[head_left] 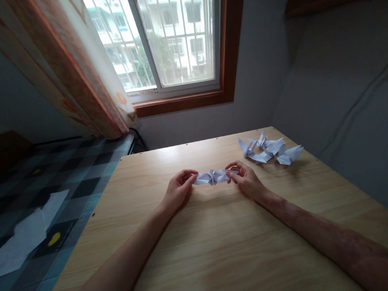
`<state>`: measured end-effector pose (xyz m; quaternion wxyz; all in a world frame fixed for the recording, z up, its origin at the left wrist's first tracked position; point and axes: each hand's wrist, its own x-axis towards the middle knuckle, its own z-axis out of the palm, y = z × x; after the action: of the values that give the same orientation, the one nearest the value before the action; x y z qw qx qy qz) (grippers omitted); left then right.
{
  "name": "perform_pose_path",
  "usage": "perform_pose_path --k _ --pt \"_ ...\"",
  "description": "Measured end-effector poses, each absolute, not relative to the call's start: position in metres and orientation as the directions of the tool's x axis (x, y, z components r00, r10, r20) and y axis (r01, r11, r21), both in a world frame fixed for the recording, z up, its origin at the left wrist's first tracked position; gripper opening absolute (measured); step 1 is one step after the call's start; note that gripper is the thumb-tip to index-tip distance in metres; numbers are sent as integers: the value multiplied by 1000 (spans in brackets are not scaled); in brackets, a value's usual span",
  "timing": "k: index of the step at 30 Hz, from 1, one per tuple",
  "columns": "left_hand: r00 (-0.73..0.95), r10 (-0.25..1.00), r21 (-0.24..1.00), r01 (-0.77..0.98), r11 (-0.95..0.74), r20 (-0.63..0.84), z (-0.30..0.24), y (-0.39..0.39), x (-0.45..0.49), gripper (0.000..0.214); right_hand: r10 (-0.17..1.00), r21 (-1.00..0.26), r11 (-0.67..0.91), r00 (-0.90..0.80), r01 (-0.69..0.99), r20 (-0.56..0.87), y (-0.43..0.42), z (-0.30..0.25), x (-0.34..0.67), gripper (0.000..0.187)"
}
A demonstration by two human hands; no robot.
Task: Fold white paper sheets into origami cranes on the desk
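A white paper crane (pixel 212 177) is stretched between my two hands just above the wooden table, its wings spread to either side. My left hand (pixel 180 184) pinches the tip of the left wing between thumb and fingers. On the other side, my right hand (pixel 244 177) is closed on the right wing in the same way, and a bit of that wing's tip shows past the thumb. The folded middle of the crane stands up between the hands.
Several folded paper cranes (pixel 289 155) lie grouped at the table's back right. The pale wooden table (pixel 201 247) meets a bed with a checked cover (pixel 92 170) on the left, where white paper sheets (pixel 30 232) lie. A window (pixel 180 40) and curtain (pixel 100 94) are behind.
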<state>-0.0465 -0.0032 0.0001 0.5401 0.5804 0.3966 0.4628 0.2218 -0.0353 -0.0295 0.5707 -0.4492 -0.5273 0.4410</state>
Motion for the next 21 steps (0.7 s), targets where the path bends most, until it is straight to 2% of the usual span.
perform_pose_path --k 9,17,21 --pt "254 959 992 -11 -127 126 2 -4 -46 40 980 -981 190 67 -36 188 -36 -28 223 43" --pt "229 964 991 -38 -126 131 3 -4 -47 42 981 -981 191 4 -31 191 -37 -27 225 38" --pt "179 974 988 35 -149 141 -1 -2 -50 46 987 -987 157 -14 -16 158 -34 -29 229 39"
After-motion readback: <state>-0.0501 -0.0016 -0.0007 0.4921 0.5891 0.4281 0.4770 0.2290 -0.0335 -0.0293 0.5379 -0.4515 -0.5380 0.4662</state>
